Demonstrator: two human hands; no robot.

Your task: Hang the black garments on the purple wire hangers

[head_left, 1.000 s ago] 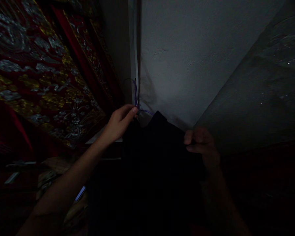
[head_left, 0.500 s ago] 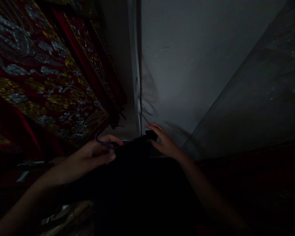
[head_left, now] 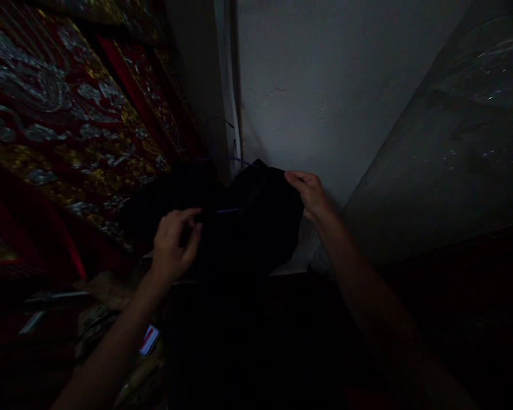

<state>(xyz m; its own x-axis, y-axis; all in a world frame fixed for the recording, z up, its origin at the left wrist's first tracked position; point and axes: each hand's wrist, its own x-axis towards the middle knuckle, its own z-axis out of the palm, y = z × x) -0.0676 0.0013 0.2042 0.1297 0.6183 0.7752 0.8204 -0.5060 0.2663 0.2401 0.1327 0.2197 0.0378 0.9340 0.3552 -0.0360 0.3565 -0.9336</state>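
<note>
Wall (head_left: 316, 85) close behind dark cloth (head_left: 277, 222)

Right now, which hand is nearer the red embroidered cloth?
Left. The left hand is to the right of the red embroidered cloth, apart from it; the right hand is farther right, pinching the edge of the dark garment before the pale wall.

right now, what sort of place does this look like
A dim indoor corner, perhaps a shrine or costume store: red cloth with gold and silver patterns hangs at the left, a pale wall stands behind, and dark cloth is in front.
</note>
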